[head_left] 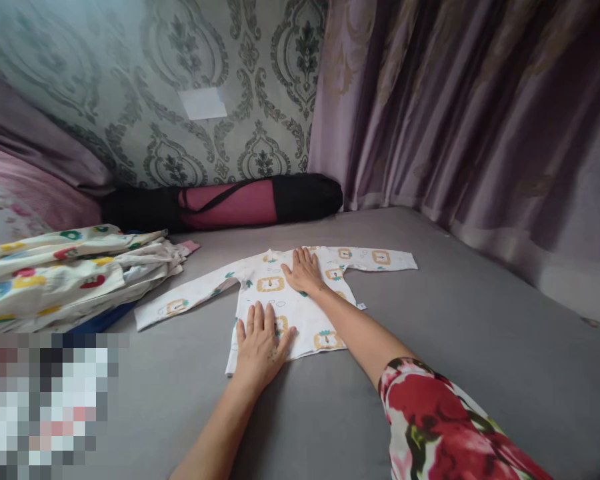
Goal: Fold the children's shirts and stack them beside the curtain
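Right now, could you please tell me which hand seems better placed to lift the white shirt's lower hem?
Probably the left hand: it lies palm-down on the white shirt close to the lower hem, while the right hand rests farther up, near the neckline.

Shirt (307, 320) on sheet (480, 327), bag (240, 203) behind

We rest both palms flat on a white shirt (310, 320), our left hand (261, 343) at the near edge, our right hand (305, 272) farther up. The sleeves (380, 259) spread out to either side of the hands, over a grey sheet (460, 320). Left of them we have piled clothes (75, 270); beyond, a black-and-pink bag (230, 203); beyond to the right, a purple curtain (405, 120).
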Demonstrator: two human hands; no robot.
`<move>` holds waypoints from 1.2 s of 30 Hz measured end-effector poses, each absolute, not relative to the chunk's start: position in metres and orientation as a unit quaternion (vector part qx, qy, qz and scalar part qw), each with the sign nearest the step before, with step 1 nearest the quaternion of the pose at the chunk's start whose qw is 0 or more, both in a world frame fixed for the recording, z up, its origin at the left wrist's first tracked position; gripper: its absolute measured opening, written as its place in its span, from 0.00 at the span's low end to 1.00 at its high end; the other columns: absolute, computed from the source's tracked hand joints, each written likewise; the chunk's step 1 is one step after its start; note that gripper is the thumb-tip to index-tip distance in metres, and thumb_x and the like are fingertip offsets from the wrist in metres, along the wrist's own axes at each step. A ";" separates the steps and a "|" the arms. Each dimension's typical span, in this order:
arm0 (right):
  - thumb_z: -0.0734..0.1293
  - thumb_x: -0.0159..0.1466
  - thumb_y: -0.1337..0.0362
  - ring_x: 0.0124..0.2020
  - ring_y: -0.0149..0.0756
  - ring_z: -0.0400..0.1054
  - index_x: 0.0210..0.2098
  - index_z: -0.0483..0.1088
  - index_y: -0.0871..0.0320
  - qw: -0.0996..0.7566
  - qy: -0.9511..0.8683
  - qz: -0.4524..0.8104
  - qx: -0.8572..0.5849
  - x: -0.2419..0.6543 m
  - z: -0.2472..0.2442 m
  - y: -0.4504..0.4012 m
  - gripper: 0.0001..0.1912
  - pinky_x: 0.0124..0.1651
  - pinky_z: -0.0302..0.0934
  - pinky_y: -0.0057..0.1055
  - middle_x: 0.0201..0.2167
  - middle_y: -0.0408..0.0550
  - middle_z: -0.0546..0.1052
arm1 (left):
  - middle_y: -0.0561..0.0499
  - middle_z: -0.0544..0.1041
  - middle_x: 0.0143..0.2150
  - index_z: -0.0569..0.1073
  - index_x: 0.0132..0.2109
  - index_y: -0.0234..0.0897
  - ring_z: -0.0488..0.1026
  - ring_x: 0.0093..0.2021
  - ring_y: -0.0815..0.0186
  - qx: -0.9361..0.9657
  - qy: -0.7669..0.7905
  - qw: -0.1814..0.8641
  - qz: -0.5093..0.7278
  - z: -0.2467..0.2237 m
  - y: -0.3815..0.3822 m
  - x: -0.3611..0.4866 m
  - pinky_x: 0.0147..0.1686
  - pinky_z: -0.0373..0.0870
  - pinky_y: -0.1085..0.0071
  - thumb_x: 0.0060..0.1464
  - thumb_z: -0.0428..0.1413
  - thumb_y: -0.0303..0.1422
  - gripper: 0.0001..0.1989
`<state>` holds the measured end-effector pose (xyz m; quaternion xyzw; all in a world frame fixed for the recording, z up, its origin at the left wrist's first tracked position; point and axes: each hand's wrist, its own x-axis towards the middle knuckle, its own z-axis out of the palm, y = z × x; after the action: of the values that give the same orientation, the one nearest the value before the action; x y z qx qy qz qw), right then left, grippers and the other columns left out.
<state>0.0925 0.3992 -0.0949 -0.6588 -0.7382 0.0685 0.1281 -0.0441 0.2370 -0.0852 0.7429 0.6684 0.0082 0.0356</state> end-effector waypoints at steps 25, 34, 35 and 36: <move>0.50 0.72 0.50 0.72 0.41 0.28 0.71 0.46 0.55 0.052 -0.852 0.268 -0.446 0.200 -0.057 0.190 0.32 0.70 0.22 0.47 0.72 0.50 0.40 | 0.34 0.51 0.71 0.56 0.68 0.29 0.46 0.71 0.49 0.730 0.682 0.038 0.028 -0.087 0.237 -0.043 0.65 0.46 0.46 0.66 0.39 0.45 0.31; 0.61 0.66 0.56 0.58 0.43 0.66 0.56 0.72 0.58 0.013 -0.805 0.471 -0.361 0.269 -0.012 0.214 0.22 0.61 0.57 0.37 0.57 0.52 0.72 | 0.40 0.55 0.70 0.59 0.67 0.36 0.47 0.71 0.54 0.865 0.488 0.051 0.103 -0.087 0.234 -0.036 0.67 0.45 0.49 0.65 0.41 0.48 0.30; 0.61 0.66 0.54 0.51 0.42 0.71 0.53 0.74 0.59 0.026 -0.780 0.495 -0.381 0.278 -0.007 0.227 0.22 0.56 0.62 0.36 0.50 0.52 0.77 | 0.41 0.56 0.70 0.59 0.67 0.37 0.48 0.71 0.55 0.877 0.466 0.064 0.099 -0.086 0.234 -0.036 0.67 0.46 0.49 0.65 0.41 0.49 0.30; 0.63 0.65 0.53 0.46 0.40 0.74 0.52 0.74 0.60 0.065 -0.756 0.504 -0.413 0.287 -0.004 0.242 0.23 0.52 0.64 0.35 0.46 0.52 0.79 | 0.41 0.56 0.70 0.59 0.67 0.38 0.49 0.70 0.55 0.884 0.452 0.075 0.095 -0.085 0.234 -0.035 0.67 0.47 0.50 0.65 0.42 0.50 0.31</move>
<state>0.2873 0.2418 -0.0040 -0.4131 -0.7555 0.5043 0.0648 -0.0352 0.2342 -0.0850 0.8839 0.4516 0.0952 0.0753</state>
